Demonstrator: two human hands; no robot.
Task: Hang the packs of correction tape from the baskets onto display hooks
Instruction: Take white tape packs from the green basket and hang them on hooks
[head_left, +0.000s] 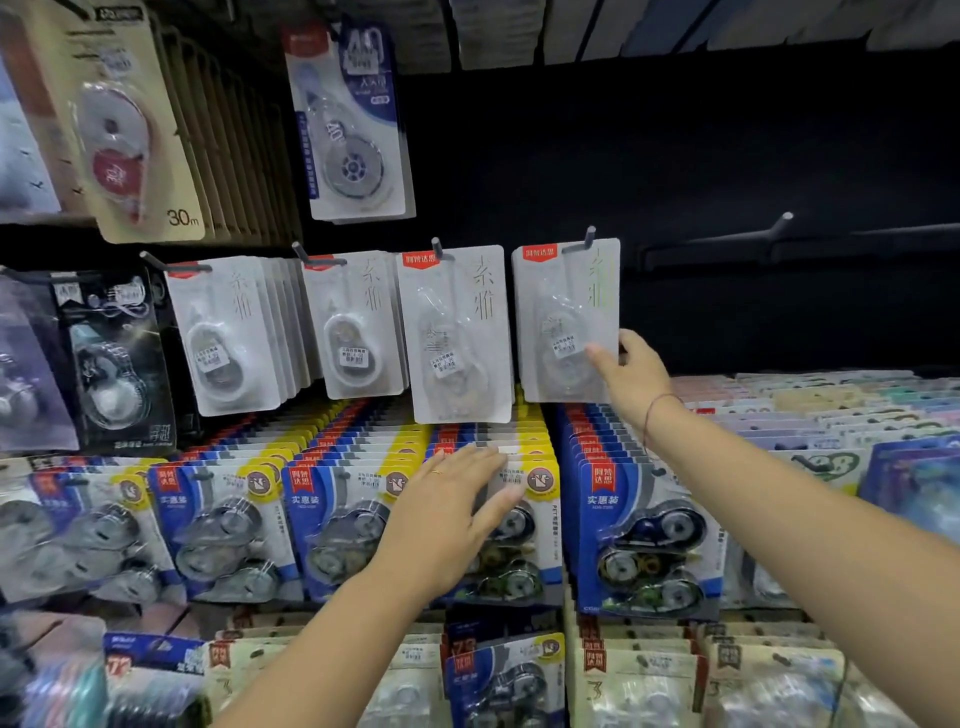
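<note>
- While the right hand (631, 374) pinches its lower corner, the grey pack (569, 317) already hangs on its hook (589, 236).
- Left hand (452, 514), fingers straight, holds nothing, over the blue packs (639, 535).
- Neighbouring bare hook (784, 221) awaits stock (baskets unseen): task seemingly unfinished.

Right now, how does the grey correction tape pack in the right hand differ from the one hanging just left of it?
The right hand pinches the held pack by its lower right edge; the neighbour pack hangs untouched. The held pack's printed characters look greenish, the neighbour's tan. Both are grey, red-tabbed, and on hooks.
</note>
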